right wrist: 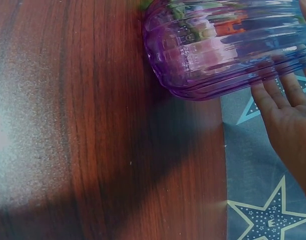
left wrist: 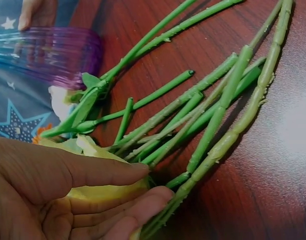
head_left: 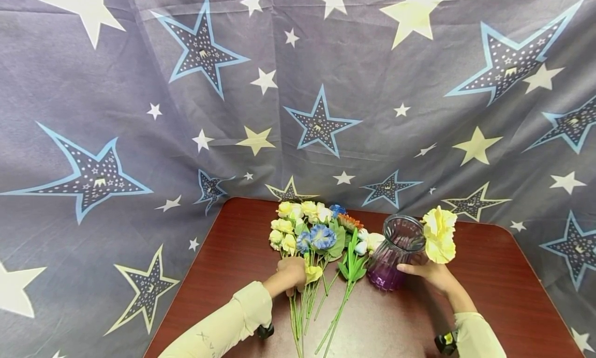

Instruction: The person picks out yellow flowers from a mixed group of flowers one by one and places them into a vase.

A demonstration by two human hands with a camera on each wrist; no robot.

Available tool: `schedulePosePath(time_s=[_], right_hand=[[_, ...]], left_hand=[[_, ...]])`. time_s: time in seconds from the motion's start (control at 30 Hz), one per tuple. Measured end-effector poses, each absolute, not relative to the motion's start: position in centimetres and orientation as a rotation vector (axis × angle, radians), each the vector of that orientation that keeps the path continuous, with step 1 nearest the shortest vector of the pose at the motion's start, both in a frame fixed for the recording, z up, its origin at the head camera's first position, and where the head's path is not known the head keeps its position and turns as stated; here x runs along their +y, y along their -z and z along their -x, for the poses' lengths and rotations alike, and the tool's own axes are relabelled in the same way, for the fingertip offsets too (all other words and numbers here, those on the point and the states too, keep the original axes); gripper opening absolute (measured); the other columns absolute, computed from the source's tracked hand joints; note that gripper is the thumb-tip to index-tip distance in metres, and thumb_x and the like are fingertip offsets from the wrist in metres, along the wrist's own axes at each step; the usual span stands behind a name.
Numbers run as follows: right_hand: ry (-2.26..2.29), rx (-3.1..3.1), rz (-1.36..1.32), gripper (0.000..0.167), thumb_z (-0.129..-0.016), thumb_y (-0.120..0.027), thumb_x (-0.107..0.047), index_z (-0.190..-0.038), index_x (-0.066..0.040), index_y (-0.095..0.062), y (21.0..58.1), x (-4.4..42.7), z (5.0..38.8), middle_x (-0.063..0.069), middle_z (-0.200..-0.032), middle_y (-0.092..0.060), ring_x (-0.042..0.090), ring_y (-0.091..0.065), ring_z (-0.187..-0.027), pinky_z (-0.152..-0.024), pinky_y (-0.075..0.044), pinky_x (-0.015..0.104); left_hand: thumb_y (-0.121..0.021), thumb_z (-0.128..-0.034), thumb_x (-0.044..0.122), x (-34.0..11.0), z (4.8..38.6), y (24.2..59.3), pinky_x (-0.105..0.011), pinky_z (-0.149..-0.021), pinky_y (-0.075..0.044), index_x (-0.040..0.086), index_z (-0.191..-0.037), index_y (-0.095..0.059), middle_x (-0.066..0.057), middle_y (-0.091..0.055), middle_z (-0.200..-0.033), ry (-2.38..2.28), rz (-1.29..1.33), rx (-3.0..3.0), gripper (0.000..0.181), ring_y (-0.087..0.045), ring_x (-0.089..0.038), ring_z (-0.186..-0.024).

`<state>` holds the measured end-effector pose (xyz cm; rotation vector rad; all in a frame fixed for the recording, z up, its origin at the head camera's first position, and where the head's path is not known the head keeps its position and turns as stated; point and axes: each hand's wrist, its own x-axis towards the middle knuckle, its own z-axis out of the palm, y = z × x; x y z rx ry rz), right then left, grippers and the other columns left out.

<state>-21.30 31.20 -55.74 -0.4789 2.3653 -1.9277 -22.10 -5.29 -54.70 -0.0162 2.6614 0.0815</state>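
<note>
A ribbed glass vase, purple at its base (head_left: 386, 275) (right wrist: 193, 55), stands right of the flowers. My right hand (head_left: 435, 278) (right wrist: 293, 120) holds its side, thumb in front and fingers spread against the glass. Above that hand, a large yellow flower (head_left: 439, 235) leans out beside the vase rim; its stem is hidden. At the bunch of green stems (head_left: 304, 311) (left wrist: 208, 115), my left hand (head_left: 291, 272) (left wrist: 77, 195) pinches stems between thumb and curled fingers. Yellow petals (head_left: 313, 272) (left wrist: 107, 192) show beside and behind these fingers.
Pale yellow blooms (head_left: 284, 226), blue flowers (head_left: 323, 237) and an orange one (head_left: 349, 222) lie at the table's middle back. White buds with long leaves (head_left: 360, 247) lie just left of the vase. A grey star-patterned cloth (head_left: 326, 63) hangs behind the reddish-brown table (head_left: 489, 275).
</note>
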Motion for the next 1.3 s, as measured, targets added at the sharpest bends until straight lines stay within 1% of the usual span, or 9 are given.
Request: schedulePosePath(time_s=[0.1,0.33,0.6,0.7,0.83,0.93,1.0,1.17,1.3], right_hand=[[1.917,2.367,0.459,0.080,-0.084,-0.077,0.006,-0.150,0.003,-0.031,55.9,31.2,21.3,-0.020,-0.136,-0.051,-0.016,-0.046,-0.125,-0.100,-0.039,0.006],[1.906,2.369,0.409,0.080,-0.084,-0.078,0.003,-0.149,0.004,-0.031,56.1,31.3,21.1,-0.021,-0.133,-0.052,-0.016,-0.047,-0.122,-0.099,-0.039,0.006],[1.915,2.371,0.425,0.079,-0.084,-0.077,0.005,-0.149,0.004,-0.033,56.1,31.2,21.0,-0.022,-0.132,-0.053,-0.014,-0.049,-0.122,-0.098,-0.041,0.007],[1.928,2.365,0.459,0.079,-0.084,-0.077,0.006,-0.150,0.001,-0.033,56.0,31.2,21.1,-0.021,-0.134,-0.053,-0.015,-0.047,-0.125,-0.099,-0.040,0.007],[1.941,2.350,0.492,0.079,-0.084,-0.076,0.008,-0.151,-0.002,-0.034,55.7,31.2,21.2,-0.021,-0.137,-0.052,-0.015,-0.046,-0.127,-0.100,-0.039,0.007],[1.947,2.340,0.515,0.080,-0.084,-0.076,0.009,-0.151,-0.002,-0.034,55.6,31.2,21.3,-0.021,-0.137,-0.052,-0.015,-0.045,-0.127,-0.100,-0.039,0.006],[1.963,2.320,0.533,0.080,-0.083,-0.075,0.010,-0.151,-0.002,-0.034,55.6,31.2,21.2,-0.020,-0.138,-0.052,-0.015,-0.045,-0.128,-0.101,-0.039,0.007],[2.008,2.276,0.580,0.080,-0.082,-0.074,0.014,-0.151,0.001,-0.033,55.7,31.2,21.2,-0.018,-0.138,-0.054,-0.012,-0.047,-0.130,-0.101,-0.040,0.008],[2.003,2.281,0.588,0.080,-0.083,-0.074,0.014,-0.151,0.003,-0.032,55.7,31.2,21.3,-0.018,-0.138,-0.054,-0.012,-0.047,-0.130,-0.102,-0.040,0.008]], left_hand=[[-0.087,-0.0792,0.012,-5.5,22.0,55.1,-0.033,-0.053,-0.059,0.009,-0.072,-0.065,-0.007,-0.065,-0.054,-0.128,0.028,2.652,0.023,-0.066,-0.016,-0.044],[-0.086,-0.0814,0.017,-6.0,21.8,55.5,-0.034,-0.051,-0.058,0.009,-0.059,-0.064,-0.005,-0.062,-0.046,-0.249,0.027,2.677,0.032,-0.067,-0.018,-0.045],[-0.089,-0.0765,0.014,-6.1,21.6,55.7,-0.034,-0.049,-0.057,0.010,-0.063,-0.063,-0.005,-0.062,-0.045,-0.304,0.033,2.694,0.030,-0.069,-0.019,-0.047],[-0.087,-0.0779,0.013,-6.1,21.6,55.9,-0.033,-0.047,-0.055,0.009,-0.062,-0.062,-0.005,-0.061,-0.044,-0.323,0.046,2.706,0.030,-0.069,-0.018,-0.046],[-0.083,-0.0798,0.011,-6.2,21.5,55.9,-0.033,-0.051,-0.056,0.010,-0.059,-0.062,-0.004,-0.062,-0.044,-0.343,0.057,2.731,0.030,-0.068,-0.017,-0.044],[-0.082,-0.0786,0.011,-6.2,21.5,55.8,-0.034,-0.057,-0.058,0.010,-0.059,-0.061,-0.003,-0.062,-0.043,-0.348,0.061,2.754,0.029,-0.067,-0.015,-0.043],[-0.084,-0.0776,0.013,-6.3,21.4,55.7,-0.035,-0.058,-0.058,0.011,-0.060,-0.059,-0.002,-0.061,-0.043,-0.362,0.064,2.763,0.030,-0.066,-0.015,-0.042],[-0.086,-0.0755,0.015,-6.4,21.3,54.9,-0.033,-0.049,-0.054,0.013,-0.058,-0.060,0.000,-0.060,-0.043,-0.477,0.053,2.799,0.032,-0.062,-0.013,-0.039],[-0.088,-0.0726,0.012,-6.6,21.5,54.5,-0.033,-0.049,-0.053,0.013,-0.058,-0.062,0.000,-0.060,-0.043,-0.592,0.063,2.814,0.030,-0.061,-0.013,-0.039]])
